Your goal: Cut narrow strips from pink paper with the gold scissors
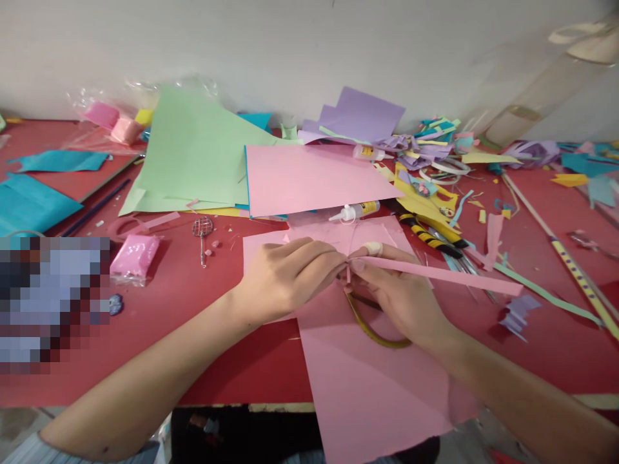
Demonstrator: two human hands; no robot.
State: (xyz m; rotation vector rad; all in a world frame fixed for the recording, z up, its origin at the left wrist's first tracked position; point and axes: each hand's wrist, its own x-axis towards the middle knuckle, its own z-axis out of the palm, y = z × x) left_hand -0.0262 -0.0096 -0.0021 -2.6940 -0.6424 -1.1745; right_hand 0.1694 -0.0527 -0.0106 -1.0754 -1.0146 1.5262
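Note:
My left hand (290,274) is closed in a pinch, its fingertips meeting those of my right hand (401,293). Between them is one end of a narrow pink paper strip (445,276), whose long free part sticks out to the right. A short piece of pink paper hangs below the fingertips. One right finger wears a pale wrap (373,248). A curved olive-yellow band (370,330) shows beneath my right hand; whether it is held I cannot tell. Under both hands lies a large pink paper sheet (377,386), reaching over the table's front edge.
Behind the hands are glue bottles (358,211), black-and-yellow-handled pliers (430,237), and pink (309,177) and green paper (193,148). Paper scraps (430,145) heap at the back right. A pink clay packet (135,254) and small wire racket (202,232) lie left on the red table (217,361).

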